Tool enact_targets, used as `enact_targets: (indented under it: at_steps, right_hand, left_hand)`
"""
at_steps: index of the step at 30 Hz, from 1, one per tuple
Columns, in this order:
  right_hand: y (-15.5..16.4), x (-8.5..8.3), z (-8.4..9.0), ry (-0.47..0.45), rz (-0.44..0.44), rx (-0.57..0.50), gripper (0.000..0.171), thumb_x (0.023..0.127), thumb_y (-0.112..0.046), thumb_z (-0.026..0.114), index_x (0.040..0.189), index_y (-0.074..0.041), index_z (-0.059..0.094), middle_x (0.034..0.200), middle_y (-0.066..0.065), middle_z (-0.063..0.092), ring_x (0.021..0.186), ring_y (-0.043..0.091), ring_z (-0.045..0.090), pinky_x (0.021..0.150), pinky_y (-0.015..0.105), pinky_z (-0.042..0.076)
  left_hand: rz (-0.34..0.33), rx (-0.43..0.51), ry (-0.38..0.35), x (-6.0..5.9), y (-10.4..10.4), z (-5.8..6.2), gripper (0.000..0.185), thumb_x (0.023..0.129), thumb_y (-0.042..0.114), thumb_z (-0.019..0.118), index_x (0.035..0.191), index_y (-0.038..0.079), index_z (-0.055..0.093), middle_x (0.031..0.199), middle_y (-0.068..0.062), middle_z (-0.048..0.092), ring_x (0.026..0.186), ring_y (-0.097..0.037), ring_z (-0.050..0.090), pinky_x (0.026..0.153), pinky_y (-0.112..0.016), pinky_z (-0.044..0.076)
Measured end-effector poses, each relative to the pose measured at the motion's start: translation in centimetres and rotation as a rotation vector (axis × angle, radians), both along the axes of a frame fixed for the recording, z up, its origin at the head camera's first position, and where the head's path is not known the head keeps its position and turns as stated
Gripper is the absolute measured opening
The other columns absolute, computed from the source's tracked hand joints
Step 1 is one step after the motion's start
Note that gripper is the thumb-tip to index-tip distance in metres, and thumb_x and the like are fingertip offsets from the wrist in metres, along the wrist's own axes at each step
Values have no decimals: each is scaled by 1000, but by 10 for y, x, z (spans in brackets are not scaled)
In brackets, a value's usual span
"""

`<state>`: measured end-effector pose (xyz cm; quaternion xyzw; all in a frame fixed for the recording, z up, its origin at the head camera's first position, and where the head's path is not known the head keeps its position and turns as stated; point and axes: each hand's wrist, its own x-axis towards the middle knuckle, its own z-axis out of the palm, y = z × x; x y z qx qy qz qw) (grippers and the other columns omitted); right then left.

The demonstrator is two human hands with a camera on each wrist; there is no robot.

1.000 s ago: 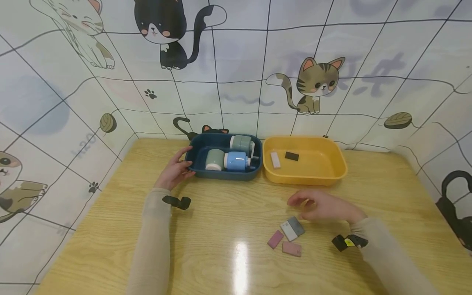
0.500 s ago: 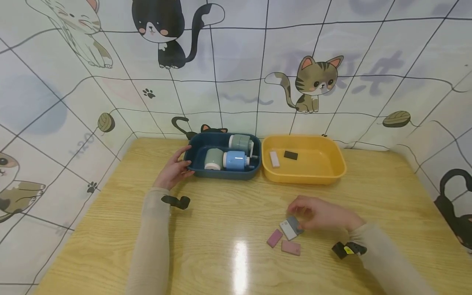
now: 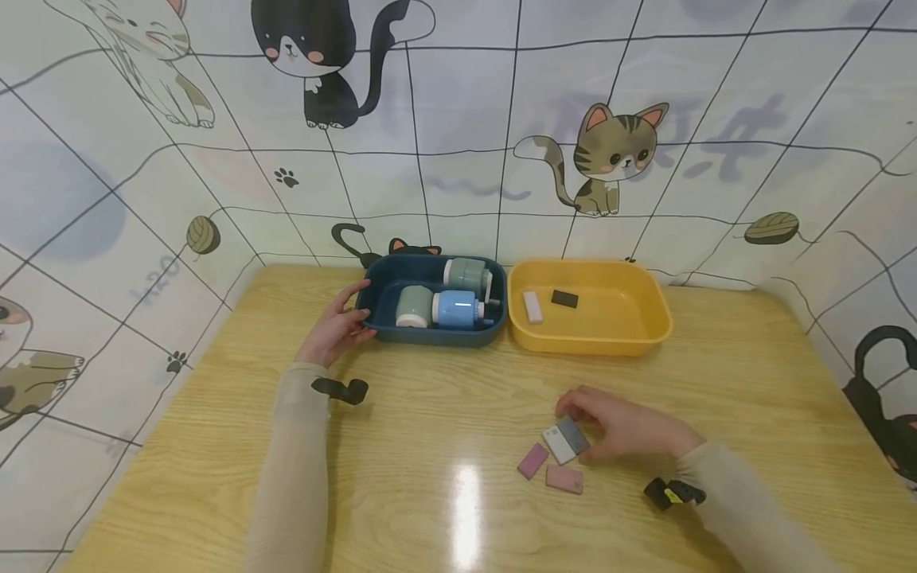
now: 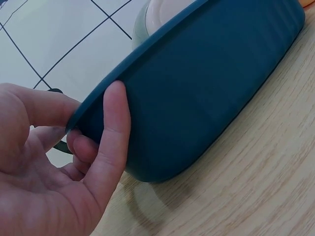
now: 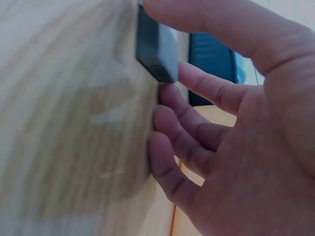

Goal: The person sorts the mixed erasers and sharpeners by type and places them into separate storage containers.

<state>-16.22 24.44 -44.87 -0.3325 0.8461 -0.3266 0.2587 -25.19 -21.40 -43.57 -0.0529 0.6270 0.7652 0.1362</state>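
Note:
My left hand [image 3: 333, 329] grips the left end of a dark blue tray [image 3: 433, 339]; in the left wrist view the thumb [image 4: 112, 124] lies on the tray's outer wall [image 4: 206, 83] and the fingers curl under the rim. My right hand [image 3: 622, 425] is low on the table, pinching a small grey block [image 3: 575, 435]. In the right wrist view the thumb [image 5: 216, 24] sits over that grey block [image 5: 156, 46] and a finger touches its side. A white block [image 3: 558, 446] lies against the grey one, with two pink blocks [image 3: 533, 461] [image 3: 564, 479] beside it.
The blue tray holds two green rollers [image 3: 413, 307] [image 3: 468, 275] and a light blue one [image 3: 456, 309]. To its right stands a yellow tray [image 3: 587, 344] with a white block [image 3: 532, 307] and a black block [image 3: 564, 299]. Cat-print walls enclose the wooden table [image 3: 430, 517].
My right hand has come down and toward me onto the cluster of blocks and closed its fingers on the grey one. The left hand stays on the blue tray.

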Motion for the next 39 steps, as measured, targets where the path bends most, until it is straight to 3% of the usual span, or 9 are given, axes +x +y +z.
enact_targets:
  at_steps: [7, 19, 26, 35, 39]
  right_hand:
    - [-1, 3, -6, 30, 12, -62, 51, 72, -1, 80, 115, -10, 54, 110, 2, 47, 108, 21, 52, 96, 35, 47]
    - [3, 4, -8, 9, -6, -85, 47, 77, -13, 80, 116, -11, 54, 112, 1, 48, 112, 24, 51, 98, 37, 45]
    - [5, 2, -10, -2, -13, -97, 47, 77, -15, 80, 117, -13, 54, 113, 0, 50, 109, 21, 51, 96, 32, 45]
    - [7, -2, -11, -51, -20, -121, 48, 78, -19, 80, 118, -14, 53, 113, 1, 52, 107, 19, 49, 96, 28, 43]
    - [9, -2, -12, -79, -32, -150, 47, 79, -20, 80, 118, -16, 54, 111, 1, 53, 104, 20, 49, 93, 28, 43]
  left_hand:
    - [-6, 2, -6, 0, 0, 1, 62, 98, -7, 41, 153, 17, 26, 99, -13, 35, 62, -15, 48, 75, -29, 56]
    - [-3, -2, -2, 0, 0, 2, 61, 98, -7, 41, 153, 17, 27, 100, -13, 35, 62, -16, 49, 74, -29, 56]
    - [1, -7, -5, 0, 0, 3, 61, 98, -7, 42, 153, 17, 27, 98, -13, 36, 61, -16, 47, 76, -30, 56]
    - [18, 0, 9, -6, -4, -11, 59, 99, -7, 41, 151, 20, 32, 99, -13, 36, 60, -14, 47, 72, -27, 56]
    - [11, -3, -1, -4, -2, -6, 60, 99, -7, 41, 152, 19, 30, 102, -13, 36, 62, -16, 47, 74, -28, 56]
